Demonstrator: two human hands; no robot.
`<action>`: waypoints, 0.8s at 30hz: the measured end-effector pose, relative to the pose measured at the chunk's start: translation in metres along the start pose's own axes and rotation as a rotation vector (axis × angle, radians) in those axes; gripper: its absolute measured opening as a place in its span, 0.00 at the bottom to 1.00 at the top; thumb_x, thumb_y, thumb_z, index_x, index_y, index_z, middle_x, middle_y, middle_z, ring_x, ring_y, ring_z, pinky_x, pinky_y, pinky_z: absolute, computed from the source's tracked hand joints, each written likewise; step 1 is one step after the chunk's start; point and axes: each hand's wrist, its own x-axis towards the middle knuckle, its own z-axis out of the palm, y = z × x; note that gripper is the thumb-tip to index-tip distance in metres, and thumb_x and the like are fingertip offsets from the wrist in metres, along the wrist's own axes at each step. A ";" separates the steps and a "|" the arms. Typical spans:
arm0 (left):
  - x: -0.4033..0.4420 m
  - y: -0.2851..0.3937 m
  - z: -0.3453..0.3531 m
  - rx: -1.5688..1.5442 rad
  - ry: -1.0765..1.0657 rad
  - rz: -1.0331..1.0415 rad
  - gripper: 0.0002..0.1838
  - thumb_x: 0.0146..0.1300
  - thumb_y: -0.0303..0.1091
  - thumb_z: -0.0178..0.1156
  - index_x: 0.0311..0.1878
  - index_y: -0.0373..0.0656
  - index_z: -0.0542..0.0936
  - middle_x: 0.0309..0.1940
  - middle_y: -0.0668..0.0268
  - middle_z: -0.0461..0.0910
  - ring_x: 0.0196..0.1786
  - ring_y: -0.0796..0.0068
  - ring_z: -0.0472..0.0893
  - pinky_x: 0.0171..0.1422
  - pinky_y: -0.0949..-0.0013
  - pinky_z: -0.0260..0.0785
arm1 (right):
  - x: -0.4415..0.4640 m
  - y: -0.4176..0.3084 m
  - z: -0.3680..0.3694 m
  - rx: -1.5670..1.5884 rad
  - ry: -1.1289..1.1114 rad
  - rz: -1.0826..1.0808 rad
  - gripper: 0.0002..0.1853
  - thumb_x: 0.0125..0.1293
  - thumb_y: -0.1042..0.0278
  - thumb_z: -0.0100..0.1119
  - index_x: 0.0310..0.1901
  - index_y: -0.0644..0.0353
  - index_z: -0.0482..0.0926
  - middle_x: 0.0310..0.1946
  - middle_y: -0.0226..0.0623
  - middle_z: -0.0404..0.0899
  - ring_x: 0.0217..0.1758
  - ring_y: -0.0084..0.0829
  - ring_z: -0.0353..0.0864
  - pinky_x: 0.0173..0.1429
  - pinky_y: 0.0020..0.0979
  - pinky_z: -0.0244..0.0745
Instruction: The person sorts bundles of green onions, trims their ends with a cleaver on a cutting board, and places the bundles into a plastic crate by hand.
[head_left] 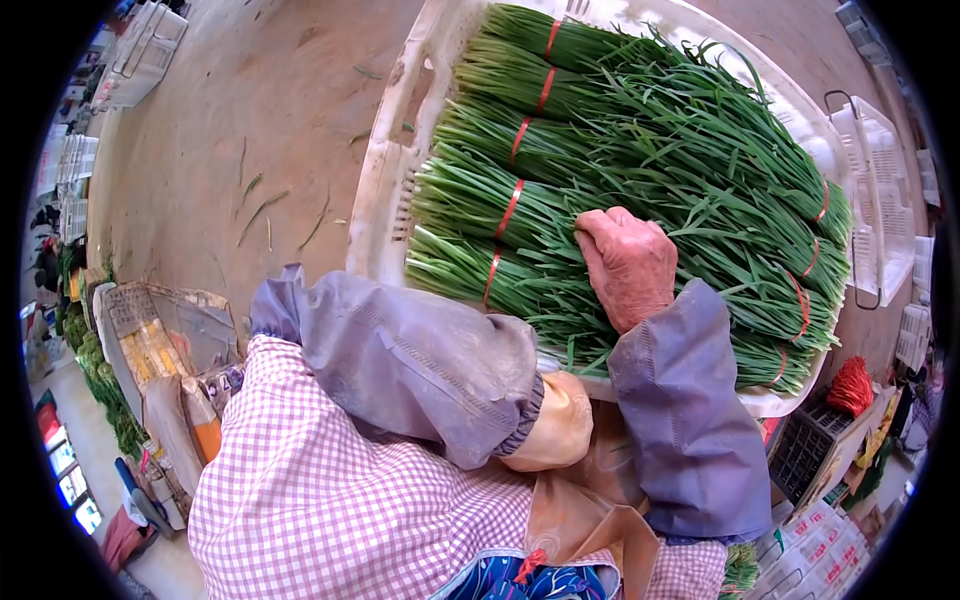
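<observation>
My right hand (628, 262) is bare and rests on the leafy middle of several bundles of garlic chives (540, 195), its fingers curled down into the leaves. Red bands (510, 208) tie the bundles, whose pale stem ends point to the left and right sides of a white plastic crate (385, 150). Below it, near the crate's front rim, my left hand (555, 425) shows only as a tan-covered wrist. The left fingers are hidden behind the right sleeve (690, 420). Grey-purple oversleeves cover both forearms.
Loose chive leaves (262, 215) lie on the brown floor at left. White crates (140, 55) stand at the upper left, and another white crate (875, 195) with metal handles is at right. A black crate (815, 450) and a red bundle (850, 387) sit lower right.
</observation>
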 end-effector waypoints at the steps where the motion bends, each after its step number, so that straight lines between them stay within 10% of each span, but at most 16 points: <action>1: 0.001 -0.017 -0.016 -0.057 -0.067 0.119 0.09 0.38 0.35 0.64 0.11 0.43 0.80 0.09 0.68 0.70 0.13 0.74 0.71 0.12 0.65 0.60 | 0.000 0.000 0.001 -0.010 0.005 -0.008 0.06 0.60 0.69 0.66 0.38 0.53 0.81 0.30 0.35 0.79 0.34 0.39 0.81 0.39 0.37 0.73; 24: 0.008 -0.055 -0.054 -0.386 -0.191 0.205 0.07 0.41 0.35 0.63 0.14 0.45 0.82 0.11 0.64 0.76 0.16 0.70 0.77 0.14 0.60 0.67 | -0.001 -0.022 -0.026 0.282 0.173 -0.006 0.05 0.62 0.75 0.63 0.36 0.58 0.76 0.30 0.36 0.78 0.37 0.41 0.77 0.48 0.38 0.66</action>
